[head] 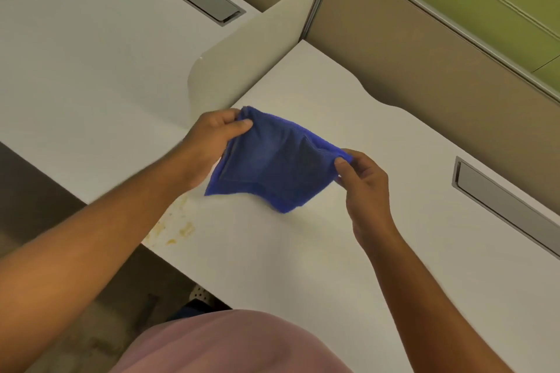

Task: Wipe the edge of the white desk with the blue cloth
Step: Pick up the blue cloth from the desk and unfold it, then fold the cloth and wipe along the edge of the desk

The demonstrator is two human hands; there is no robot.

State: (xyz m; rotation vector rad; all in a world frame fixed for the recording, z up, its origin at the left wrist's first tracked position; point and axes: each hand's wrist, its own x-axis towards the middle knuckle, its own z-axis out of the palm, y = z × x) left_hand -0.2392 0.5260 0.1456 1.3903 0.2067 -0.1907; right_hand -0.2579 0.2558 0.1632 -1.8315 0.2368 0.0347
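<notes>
While no writing shows anywhere, both hands, left (212, 142) and right (365, 182), pinch the blue cloth (272, 166) above the white table (303, 251), near yellowish stains (178, 227).

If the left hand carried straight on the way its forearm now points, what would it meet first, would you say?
Probably the upright cream divider panel. The left hand, pinching the blue cloth, points up and right toward it, over the white desk. Depth is unclear, so the gap is uncertain.

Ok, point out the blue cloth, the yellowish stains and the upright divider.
blue cloth (272, 166): head view, its sagging middle.
stains (178, 227): head view, smears by the desk's edge.
divider (251, 54): head view, its flat face.
</notes>
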